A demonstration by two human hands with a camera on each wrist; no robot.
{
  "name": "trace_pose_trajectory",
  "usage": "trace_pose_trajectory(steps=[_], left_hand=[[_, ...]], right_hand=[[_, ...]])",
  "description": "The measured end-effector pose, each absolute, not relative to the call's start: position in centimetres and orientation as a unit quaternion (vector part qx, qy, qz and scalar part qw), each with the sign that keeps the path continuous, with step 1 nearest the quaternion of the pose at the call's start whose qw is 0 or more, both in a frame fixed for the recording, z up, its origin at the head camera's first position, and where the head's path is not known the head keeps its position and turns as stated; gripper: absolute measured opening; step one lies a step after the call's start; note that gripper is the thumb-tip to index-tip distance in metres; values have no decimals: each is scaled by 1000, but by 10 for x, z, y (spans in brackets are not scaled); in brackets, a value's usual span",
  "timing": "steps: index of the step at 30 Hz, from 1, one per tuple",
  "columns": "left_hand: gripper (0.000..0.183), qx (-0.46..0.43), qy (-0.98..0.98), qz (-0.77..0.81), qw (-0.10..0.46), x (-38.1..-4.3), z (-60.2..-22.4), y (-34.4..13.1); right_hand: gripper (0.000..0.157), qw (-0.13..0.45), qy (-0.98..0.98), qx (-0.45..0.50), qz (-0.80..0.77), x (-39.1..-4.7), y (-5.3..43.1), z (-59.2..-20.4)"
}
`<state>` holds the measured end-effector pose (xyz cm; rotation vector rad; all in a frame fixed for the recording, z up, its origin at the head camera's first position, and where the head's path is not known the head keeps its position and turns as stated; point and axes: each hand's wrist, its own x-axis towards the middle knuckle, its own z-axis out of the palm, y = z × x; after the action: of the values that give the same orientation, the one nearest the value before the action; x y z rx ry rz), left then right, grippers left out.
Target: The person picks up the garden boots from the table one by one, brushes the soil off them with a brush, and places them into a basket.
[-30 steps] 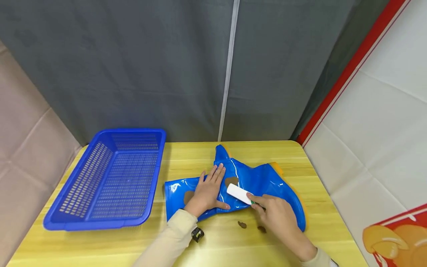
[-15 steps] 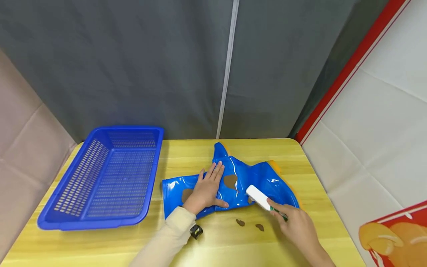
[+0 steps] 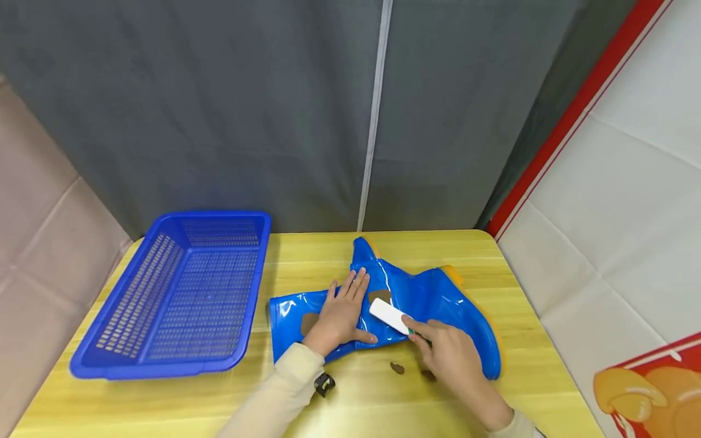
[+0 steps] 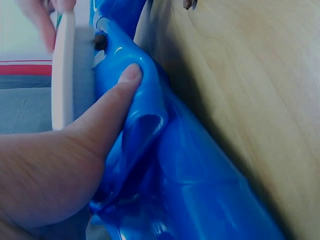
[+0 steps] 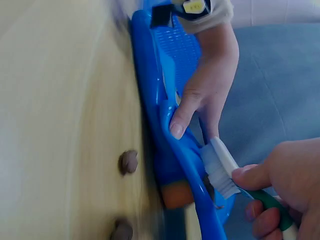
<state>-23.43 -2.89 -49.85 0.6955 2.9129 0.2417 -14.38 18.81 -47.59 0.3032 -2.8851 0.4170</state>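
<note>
Glossy blue rain boots (image 3: 421,286) with yellow-orange soles lie flat on the table, brown patches (image 3: 309,322) on their sides. My left hand (image 3: 341,316) presses on the blue material with its fingers spread and straight. In the left wrist view, its thumb (image 4: 112,102) lies along a fold. My right hand (image 3: 451,353) grips a white scrubbing brush (image 3: 390,316) by its green handle (image 5: 270,202). The bristles (image 5: 216,170) face the boot, right at a brown patch (image 3: 379,296) partly hidden under the brush head. Small brown clumps (image 3: 397,368) lie in front, one partly hidden by the right hand.
A blue perforated plastic basket (image 3: 205,298) stands at the left of the wooden table (image 3: 306,261). A grey curtain (image 3: 219,121) hangs behind the table's far edge. Pale panels close in both sides, the right one (image 3: 613,243) with a red border.
The right hand has drawn the brush right and toward the near edge, then brought it back left onto the brown patch. The left hand stays in place on the boot.
</note>
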Motion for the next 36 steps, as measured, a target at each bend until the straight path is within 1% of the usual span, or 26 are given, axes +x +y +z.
trace_pose_trajectory(steps=[6,13,16,22,27,33,36], left_hand=[[130,240,965,86,64,-233,-497,-29],[128,245,963,92,66,-234,-498,-30],[127,238,964,93,69,-233,-496,-31],[127,238,964,94,66,-233,-494,-30],[128,237,964,91,73,-232,-495,-29],[128,240,964,85,74,-231,-495,-30],[128,238,965,83,72,-232,-496,-30]], right_hand=[[39,86,-980,46,173,-126,196,-472],[38,82,-977,29,193,-108,208,-475],[39,74,-973,31,216,-109,211,-475],[41,91,-962,22,256,-123,217,-471],[38,69,-970,19,232,-130,219,-474],[36,63,-972,25,224,-120,225,-476],[36,50,-974,27,220,-112,228,-476]])
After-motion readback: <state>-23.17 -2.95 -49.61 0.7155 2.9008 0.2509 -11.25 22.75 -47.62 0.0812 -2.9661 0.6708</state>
